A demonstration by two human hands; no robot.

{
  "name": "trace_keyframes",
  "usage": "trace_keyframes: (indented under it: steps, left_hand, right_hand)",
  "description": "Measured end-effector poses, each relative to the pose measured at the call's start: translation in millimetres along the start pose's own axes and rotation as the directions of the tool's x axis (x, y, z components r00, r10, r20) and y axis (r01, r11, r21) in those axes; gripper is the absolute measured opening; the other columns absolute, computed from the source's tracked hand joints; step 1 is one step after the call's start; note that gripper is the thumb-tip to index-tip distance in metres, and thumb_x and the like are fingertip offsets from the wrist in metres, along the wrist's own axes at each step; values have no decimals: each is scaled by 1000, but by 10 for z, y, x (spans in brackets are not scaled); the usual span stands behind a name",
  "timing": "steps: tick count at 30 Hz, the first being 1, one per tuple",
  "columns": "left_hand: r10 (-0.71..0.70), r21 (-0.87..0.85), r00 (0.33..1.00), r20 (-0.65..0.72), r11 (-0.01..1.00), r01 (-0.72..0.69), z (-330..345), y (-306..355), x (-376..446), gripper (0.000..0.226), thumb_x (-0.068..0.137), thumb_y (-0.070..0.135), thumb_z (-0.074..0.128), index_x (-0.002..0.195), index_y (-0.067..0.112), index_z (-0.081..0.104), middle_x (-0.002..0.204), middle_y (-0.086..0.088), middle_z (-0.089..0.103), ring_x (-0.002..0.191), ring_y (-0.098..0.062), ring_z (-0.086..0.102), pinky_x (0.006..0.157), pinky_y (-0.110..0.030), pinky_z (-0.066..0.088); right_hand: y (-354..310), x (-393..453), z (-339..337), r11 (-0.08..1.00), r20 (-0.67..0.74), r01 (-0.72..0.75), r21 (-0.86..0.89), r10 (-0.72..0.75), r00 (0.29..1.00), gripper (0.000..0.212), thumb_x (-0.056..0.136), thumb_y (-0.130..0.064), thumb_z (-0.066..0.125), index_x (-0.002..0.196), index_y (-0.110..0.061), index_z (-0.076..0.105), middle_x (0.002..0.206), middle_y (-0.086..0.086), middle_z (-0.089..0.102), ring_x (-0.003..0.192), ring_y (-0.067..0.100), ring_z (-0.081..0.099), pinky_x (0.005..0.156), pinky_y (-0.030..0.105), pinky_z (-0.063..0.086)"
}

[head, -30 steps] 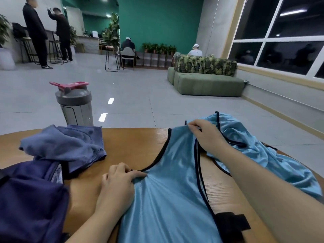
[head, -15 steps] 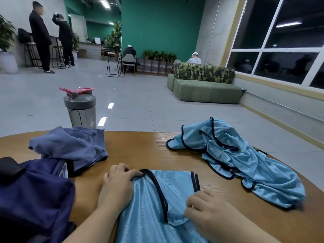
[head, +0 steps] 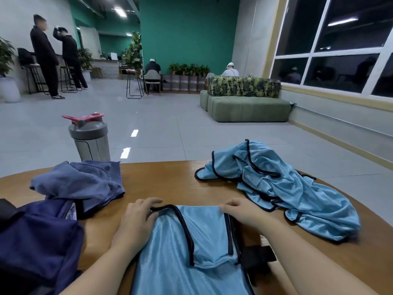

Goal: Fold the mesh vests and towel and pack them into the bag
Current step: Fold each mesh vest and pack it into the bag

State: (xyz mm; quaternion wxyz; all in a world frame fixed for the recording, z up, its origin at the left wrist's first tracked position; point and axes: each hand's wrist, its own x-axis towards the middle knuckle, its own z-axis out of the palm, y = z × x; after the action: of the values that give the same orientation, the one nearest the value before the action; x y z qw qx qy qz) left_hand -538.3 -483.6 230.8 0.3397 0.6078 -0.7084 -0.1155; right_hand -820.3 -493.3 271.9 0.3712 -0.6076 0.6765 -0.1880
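A light blue mesh vest [head: 191, 248] with black trim lies folded over in front of me on the round wooden table [head: 165, 184]. My left hand [head: 138, 220] grips its far left corner. My right hand [head: 240, 211] pinches the far right corner of the fold. A second blue vest [head: 282, 188] sits crumpled at the right. A blue towel [head: 80, 182] lies bunched at the left, partly draped over the dark navy bag [head: 36, 243] at the near left edge.
A grey shaker bottle [head: 90, 139] with a red lid stands at the table's far left edge behind the towel. A black strap [head: 259, 254] pokes out under the vest at the right. People, stools and a green sofa stand far off across the floor.
My right hand drew the vest's far end back toward me, folding it over, then moved up to the fold's right corner. The left hand stayed on the left corner. The camera tilted a little.
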Motion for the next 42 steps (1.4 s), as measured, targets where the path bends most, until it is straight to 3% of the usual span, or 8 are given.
trace_keyframes:
  steps: [4,9,14,19,26,33,37,42]
  left_hand:
    - [-189,-75,982,28,979,190,11,-19,15,38,85,33,68,117,29,48,85,13,54,85,-8,54,75,-28,43]
    - [-252,119,939,235,966,229,-142,90,253,15,85,36,68,82,26,58,81,9,60,81,-14,56,69,-27,41]
    - [-319,116,855,410,947,298,-223,203,365,32,85,33,70,58,18,61,53,5,54,49,-11,46,47,-21,34]
    - [-417,307,758,501,905,295,-355,418,405,42,87,44,64,63,12,49,54,0,43,45,-14,37,42,-22,27]
    - [-438,149,756,486,894,422,-272,476,398,38,94,36,55,70,7,51,53,-5,38,39,-17,30,42,-20,23]
    - [-484,160,502,717,815,557,-400,545,390,14,90,22,64,87,10,58,57,-3,43,44,-11,33,41,-18,24]
    - [-480,-17,644,596,794,608,-391,591,400,12,95,8,54,86,1,56,56,-7,54,37,-11,49,37,-16,33]
    - [-408,-451,826,389,698,557,-347,647,303,21,98,1,38,99,6,58,101,-21,65,67,-29,71,51,-29,56]
  right_hand:
    - [-31,12,-22,993,103,-2,-120,15,995,46,79,-66,55,81,-21,58,85,-5,53,91,20,58,83,30,42]
    - [-118,-58,-191,956,259,6,-292,73,963,70,73,-61,68,125,-17,53,120,-3,51,115,18,49,101,35,41]
    - [-97,-114,-287,915,316,9,-404,130,940,71,59,-62,77,114,-19,63,116,1,64,106,23,61,97,41,48]
    - [53,-180,-284,999,238,13,-52,-1,971,28,88,-43,63,107,-23,65,77,-3,57,62,11,50,54,22,38]
    - [56,-226,-257,937,285,-213,278,132,949,33,89,-35,65,106,-10,53,85,2,55,51,7,46,44,18,33]
    - [-32,-251,-318,946,303,-273,177,211,929,35,88,-13,67,121,-7,56,92,6,57,46,3,48,42,14,37]
    - [-120,-298,-343,939,159,-197,282,157,975,10,89,-7,65,96,-11,60,83,7,65,49,7,60,45,16,50]
    - [-187,-391,-381,946,-148,98,309,-54,987,12,90,-6,62,102,-9,62,90,8,66,59,15,64,66,27,58]
